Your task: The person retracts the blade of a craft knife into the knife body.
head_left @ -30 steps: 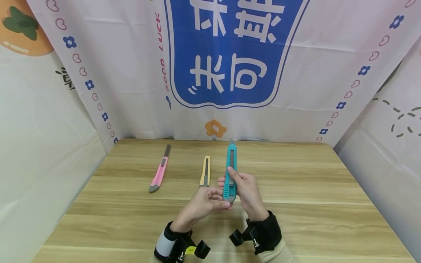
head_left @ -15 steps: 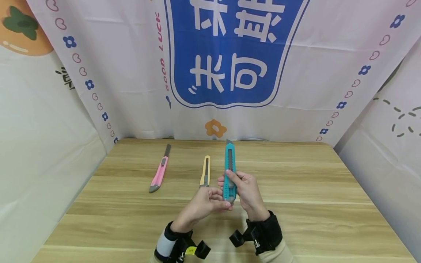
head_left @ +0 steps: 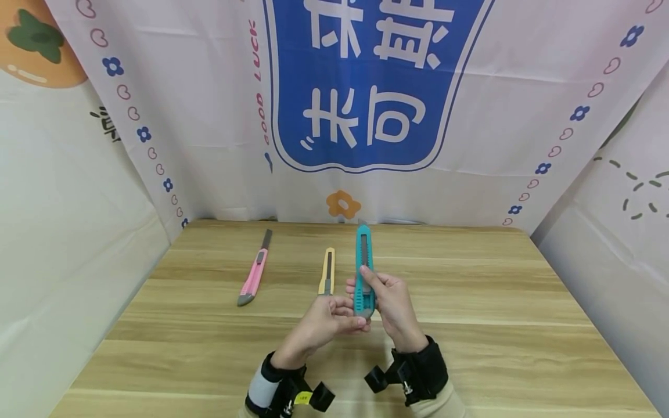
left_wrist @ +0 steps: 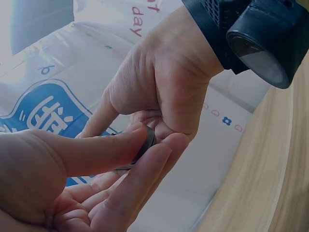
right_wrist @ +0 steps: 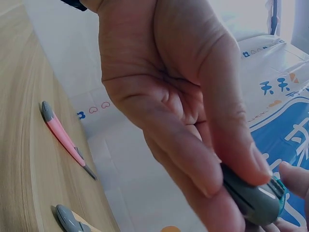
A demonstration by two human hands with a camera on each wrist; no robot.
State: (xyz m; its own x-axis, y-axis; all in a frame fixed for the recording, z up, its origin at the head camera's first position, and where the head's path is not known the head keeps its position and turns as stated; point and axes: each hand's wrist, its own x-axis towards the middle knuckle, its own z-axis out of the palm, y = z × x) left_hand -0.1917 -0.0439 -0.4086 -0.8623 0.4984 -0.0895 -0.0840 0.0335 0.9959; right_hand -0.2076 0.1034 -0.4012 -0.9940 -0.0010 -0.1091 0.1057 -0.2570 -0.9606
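Standing roughly upright in the person's grasp, blade end to the far side, the teal utility cutter (head_left: 364, 252) is held above the table (head_left: 470, 325), a little right of its middle. I'd judge it light and stiff, its plastic body unlikely to bend, the ridged edges giving some bite against slipping. The bare blade tip (head_left: 362, 222) at the far end looks thin, sharp and easily snapped, so the handle is where to take hold, well back from it. The right hand (head_left: 395, 302) does this: thumb laid on the front face, other fingers curled behind. I can't tell whether that thumb sits on the slider. The left hand (head_left: 324, 322) pinches the grey butt (head_left: 364, 314) at the near end between thumb and fingers. Just left lies the yellow cutter (head_left: 328, 267), its near end hidden by the left hand. Farther left, well apart, rests the pink cutter (head_left: 254, 276), blade pointing far. Beyond the table hangs a white cloth with a blue panel (head_left: 292, 69).
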